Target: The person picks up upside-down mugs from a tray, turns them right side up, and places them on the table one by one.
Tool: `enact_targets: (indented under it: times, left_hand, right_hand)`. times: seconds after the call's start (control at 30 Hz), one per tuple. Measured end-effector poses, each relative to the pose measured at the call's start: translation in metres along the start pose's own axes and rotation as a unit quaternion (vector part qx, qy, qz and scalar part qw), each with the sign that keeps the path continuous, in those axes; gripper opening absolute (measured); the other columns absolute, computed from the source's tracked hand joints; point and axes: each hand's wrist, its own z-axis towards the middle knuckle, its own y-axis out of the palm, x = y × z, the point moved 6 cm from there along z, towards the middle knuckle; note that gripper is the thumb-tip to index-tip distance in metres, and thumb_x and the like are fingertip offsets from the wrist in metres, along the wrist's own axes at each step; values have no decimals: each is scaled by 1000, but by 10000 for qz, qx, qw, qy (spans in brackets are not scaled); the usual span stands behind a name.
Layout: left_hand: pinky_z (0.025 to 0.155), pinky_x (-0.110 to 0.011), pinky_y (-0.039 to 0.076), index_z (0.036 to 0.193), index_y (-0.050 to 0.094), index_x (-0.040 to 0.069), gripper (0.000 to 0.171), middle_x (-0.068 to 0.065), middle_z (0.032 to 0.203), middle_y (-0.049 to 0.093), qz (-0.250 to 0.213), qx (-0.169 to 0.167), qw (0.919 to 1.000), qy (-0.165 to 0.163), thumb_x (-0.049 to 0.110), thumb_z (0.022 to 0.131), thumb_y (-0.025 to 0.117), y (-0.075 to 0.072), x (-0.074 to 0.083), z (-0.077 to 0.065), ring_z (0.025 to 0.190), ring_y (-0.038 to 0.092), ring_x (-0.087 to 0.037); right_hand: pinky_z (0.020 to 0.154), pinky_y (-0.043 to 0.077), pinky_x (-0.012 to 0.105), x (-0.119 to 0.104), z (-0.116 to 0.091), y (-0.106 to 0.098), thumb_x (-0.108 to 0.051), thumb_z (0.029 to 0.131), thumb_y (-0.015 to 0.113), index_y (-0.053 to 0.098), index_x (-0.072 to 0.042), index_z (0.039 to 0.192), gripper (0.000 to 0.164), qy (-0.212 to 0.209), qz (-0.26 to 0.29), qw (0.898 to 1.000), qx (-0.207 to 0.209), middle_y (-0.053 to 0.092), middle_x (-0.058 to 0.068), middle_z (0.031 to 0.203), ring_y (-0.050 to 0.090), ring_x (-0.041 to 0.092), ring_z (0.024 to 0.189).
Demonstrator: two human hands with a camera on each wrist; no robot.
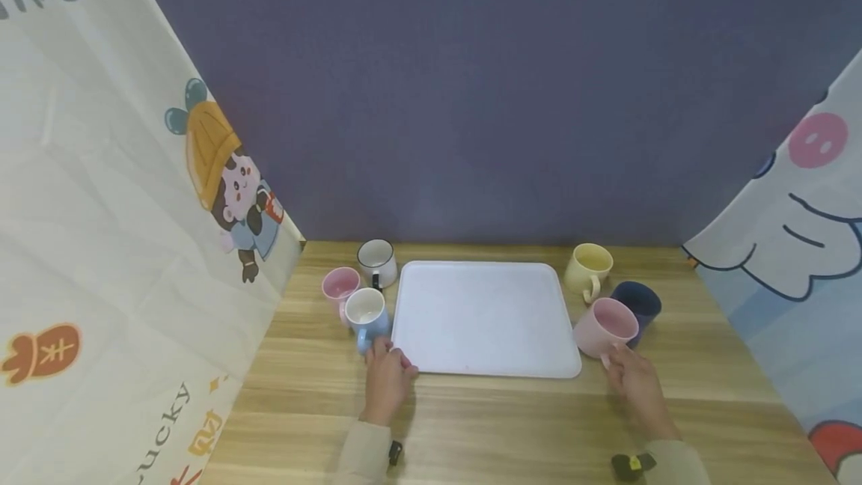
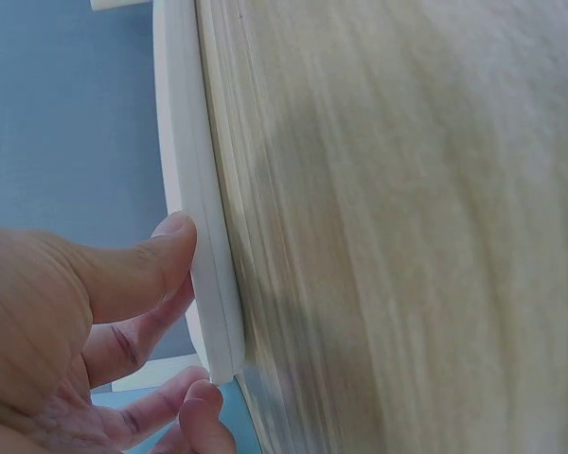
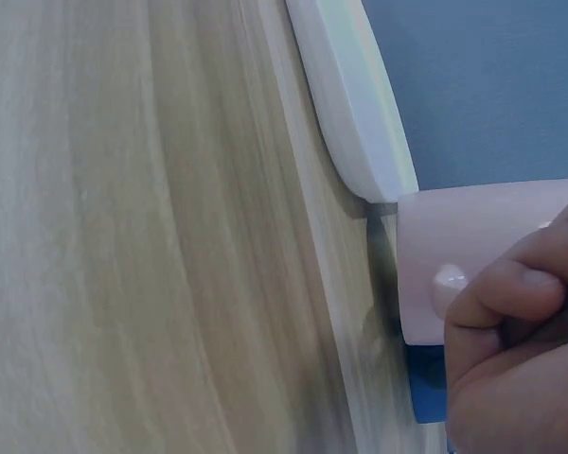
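Observation:
A white rectangular tray (image 1: 481, 316) lies flat on the wooden table. At its near left corner my left hand (image 1: 387, 380) pinches the rim, the thumb (image 2: 137, 279) on the outer front side in the left wrist view. Just behind those fingers stands a light blue mug (image 1: 377, 324), its handle close to them. On the right, my right hand (image 1: 636, 384) grips the handle of a pink mug (image 1: 595, 334) with curled fingers. That mug is upright near the tray's right edge. In the right wrist view the hand covers most of the handle of the pink mug (image 3: 483, 222).
Left of the tray stand a smaller pink mug (image 1: 340, 284) and a white mug (image 1: 379, 268) with a dark rim. A yellow mug (image 1: 584, 275) and a dark blue mug (image 1: 646, 305) stand at the right. A dark wall (image 1: 431, 96) rises behind, with printed cloths on both sides.

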Motion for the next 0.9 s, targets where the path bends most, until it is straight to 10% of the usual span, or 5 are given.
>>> enact_targets:
  times: [0.9]
  left_hand:
    - [91, -48, 48, 66, 64, 10, 26, -18, 117, 57, -65, 68, 9999, -50, 11, 71, 90, 1, -1, -3, 110, 49, -36]
  right_hand:
    - [47, 39, 24, 4, -9, 1, -41, 112, 30, 51, -7, 94, 44, 136, -952, 9953, -114, 45, -10, 61, 42, 5, 50]
